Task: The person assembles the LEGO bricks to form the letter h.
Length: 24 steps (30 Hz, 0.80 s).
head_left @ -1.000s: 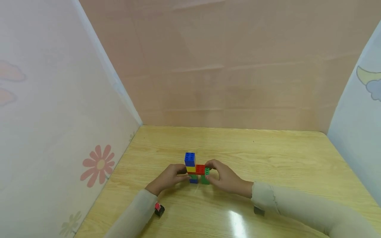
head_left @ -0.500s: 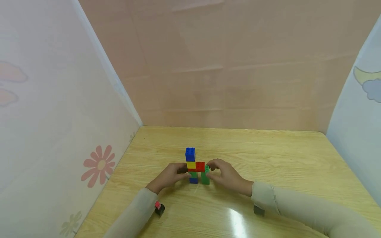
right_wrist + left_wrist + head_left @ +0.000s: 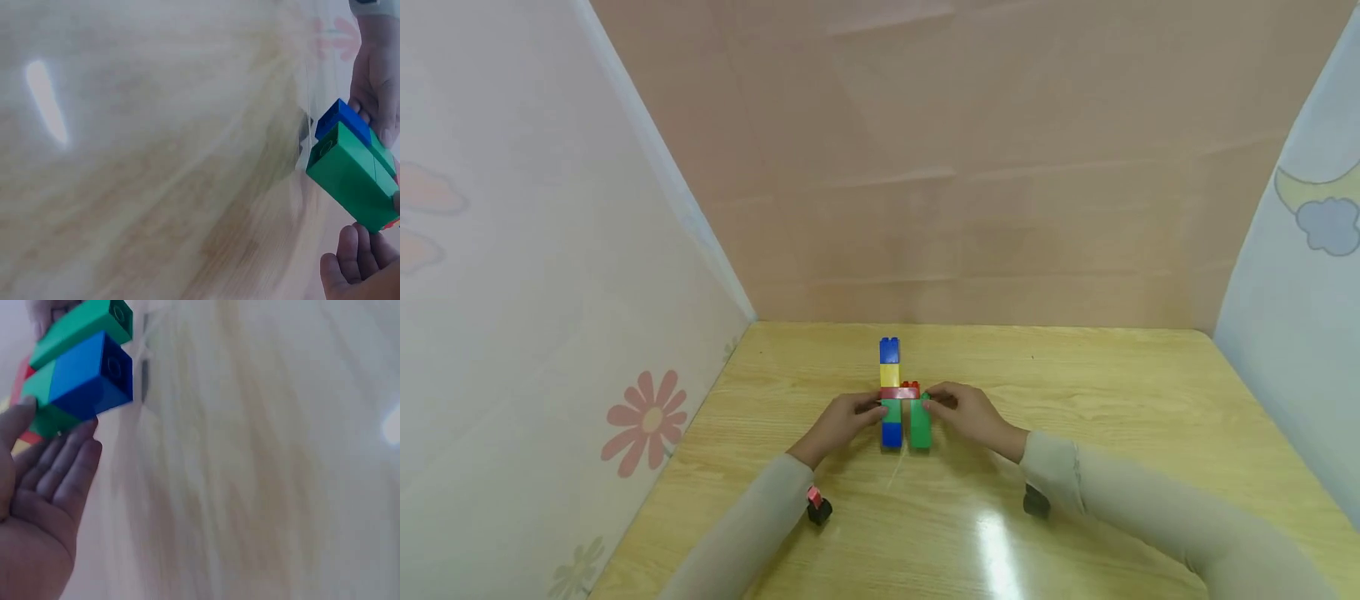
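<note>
A toy block structure stands between both hands in the head view. Its left column has a blue block (image 3: 889, 351) on top of a yellow block (image 3: 890, 376). Under these lies a long red block (image 3: 901, 393), which bridges to a green leg (image 3: 921, 425) on the right. The left leg is a green block over a lower blue block (image 3: 891, 436). My left hand (image 3: 850, 417) pinches the left leg's green block (image 3: 41, 394), thumb in front. My right hand (image 3: 973, 414) pinches the top of the green leg. Hollow leg bottoms show in both wrist views.
A wooden table (image 3: 1120, 392) bears the work, with a brown sheet (image 3: 962, 167) behind it. Patterned walls rise left (image 3: 535, 333) and right (image 3: 1315, 333). Dark wrist devices show beneath the left sleeve (image 3: 745, 525) and right sleeve (image 3: 1120, 483).
Both hands have raised the structure in the head view and tipped its top away. Its front faces now show where the upper studs were seen before. Both hands keep their grip.
</note>
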Available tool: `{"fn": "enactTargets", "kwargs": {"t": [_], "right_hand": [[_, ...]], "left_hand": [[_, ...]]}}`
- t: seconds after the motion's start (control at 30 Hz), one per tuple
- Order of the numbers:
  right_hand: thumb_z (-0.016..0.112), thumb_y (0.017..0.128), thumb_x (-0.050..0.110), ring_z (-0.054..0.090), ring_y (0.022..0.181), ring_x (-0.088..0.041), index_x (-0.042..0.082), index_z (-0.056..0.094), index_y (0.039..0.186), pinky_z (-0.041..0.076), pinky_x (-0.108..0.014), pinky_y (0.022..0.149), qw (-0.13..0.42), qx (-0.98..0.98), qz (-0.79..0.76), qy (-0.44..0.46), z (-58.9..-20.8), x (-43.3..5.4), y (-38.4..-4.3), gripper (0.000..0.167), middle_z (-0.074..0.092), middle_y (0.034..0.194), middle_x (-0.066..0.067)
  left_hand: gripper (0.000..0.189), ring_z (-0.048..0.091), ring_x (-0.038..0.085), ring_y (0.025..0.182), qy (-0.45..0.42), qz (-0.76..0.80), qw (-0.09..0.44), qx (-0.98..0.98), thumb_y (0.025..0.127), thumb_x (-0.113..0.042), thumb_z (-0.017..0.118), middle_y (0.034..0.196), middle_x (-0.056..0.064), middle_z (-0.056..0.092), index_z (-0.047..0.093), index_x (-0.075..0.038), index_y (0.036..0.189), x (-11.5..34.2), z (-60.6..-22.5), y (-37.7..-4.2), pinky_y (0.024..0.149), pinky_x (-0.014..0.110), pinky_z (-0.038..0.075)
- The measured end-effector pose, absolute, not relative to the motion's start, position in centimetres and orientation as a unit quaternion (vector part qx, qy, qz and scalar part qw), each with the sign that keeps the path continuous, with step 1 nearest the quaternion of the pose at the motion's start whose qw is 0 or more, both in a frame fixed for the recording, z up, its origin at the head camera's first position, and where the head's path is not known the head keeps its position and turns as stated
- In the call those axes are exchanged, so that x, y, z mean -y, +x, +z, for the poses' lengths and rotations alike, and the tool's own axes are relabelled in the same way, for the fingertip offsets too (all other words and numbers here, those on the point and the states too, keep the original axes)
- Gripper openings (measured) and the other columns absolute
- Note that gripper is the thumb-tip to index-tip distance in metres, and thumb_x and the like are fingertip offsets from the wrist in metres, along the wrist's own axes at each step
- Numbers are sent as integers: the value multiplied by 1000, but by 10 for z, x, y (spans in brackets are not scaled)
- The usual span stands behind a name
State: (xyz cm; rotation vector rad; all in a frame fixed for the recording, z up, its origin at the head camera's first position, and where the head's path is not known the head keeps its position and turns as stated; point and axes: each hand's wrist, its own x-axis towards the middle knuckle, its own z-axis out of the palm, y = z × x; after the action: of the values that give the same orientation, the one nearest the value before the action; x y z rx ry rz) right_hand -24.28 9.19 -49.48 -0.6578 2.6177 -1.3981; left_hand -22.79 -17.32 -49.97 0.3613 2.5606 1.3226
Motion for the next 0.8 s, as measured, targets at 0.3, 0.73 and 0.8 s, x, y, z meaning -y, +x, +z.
{"fn": "enactTargets", "kwargs": {"t": [0.3,0.73,0.8], "right_hand": [[61,96,39,62,108,-24,8,69,120,52,-44,91,70,-885,-427,-173,-501,-93,-269,41,68,117,-5],[60,97,37,65,102,-24,8,73,113,54,-43,87,102,-890,-414,-160,-502,-92,-286,36,71,109,-4],[61,97,37,65,102,-24,8,74,112,54,-43,87,98,-892,-412,-162,-502,-92,-287,35,71,108,-5]], "left_hand": [[57,66,17,103,30,503,127,-854,95,-44,61,121,6,66,58,-3,134,157,-505,-245,89,35,54],[45,60,21,113,-22,469,91,-878,94,-44,63,120,4,67,69,-10,123,148,-511,-255,97,41,49],[44,58,23,116,-27,458,83,-885,93,-44,64,121,5,66,70,-11,122,147,-512,-256,98,42,48]]}}
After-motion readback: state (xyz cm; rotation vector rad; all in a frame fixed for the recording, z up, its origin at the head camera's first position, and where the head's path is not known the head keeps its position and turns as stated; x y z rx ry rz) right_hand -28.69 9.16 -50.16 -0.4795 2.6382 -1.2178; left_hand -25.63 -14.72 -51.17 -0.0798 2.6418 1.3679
